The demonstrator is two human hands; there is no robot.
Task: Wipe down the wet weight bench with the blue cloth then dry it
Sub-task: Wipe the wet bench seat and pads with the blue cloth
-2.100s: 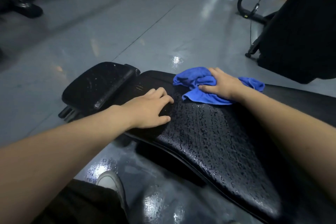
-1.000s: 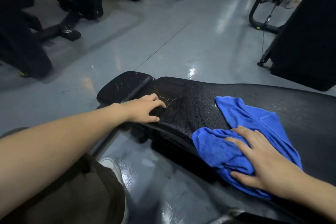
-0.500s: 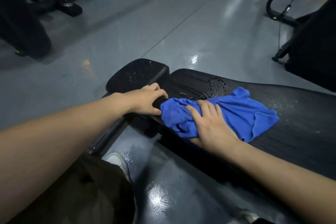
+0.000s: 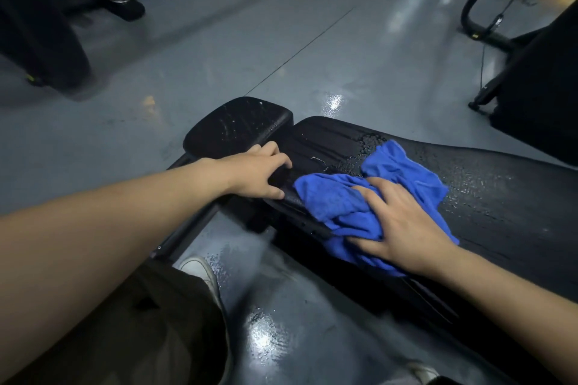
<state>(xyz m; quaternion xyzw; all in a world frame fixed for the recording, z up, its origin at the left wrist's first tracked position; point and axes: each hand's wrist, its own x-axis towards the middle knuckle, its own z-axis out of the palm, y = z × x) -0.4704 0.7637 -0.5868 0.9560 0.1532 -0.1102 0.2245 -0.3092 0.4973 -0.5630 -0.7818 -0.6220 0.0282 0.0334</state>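
Blue cloth [image 4: 341, 200] bunched under R hand [image 4: 403, 228], fingers spread flat, pressing it on wet bench [image 4: 500, 194] (near edge). Just left of cloth: L hand [image 4: 259, 172], fingers curled over bench end.

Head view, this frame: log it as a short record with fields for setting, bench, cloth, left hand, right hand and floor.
setting: gym floor with dark machines around
bench: black padded bench, water drops showing on the long pad right of the cloth; smaller pad at its end
cloth: blue, bunched, lying on the long pad near its front edge
left hand: fingers curled over the end of the long pad, beside the cloth
right hand: spread flat, pressing on the cloth
floor: grey, wet patches below the bench
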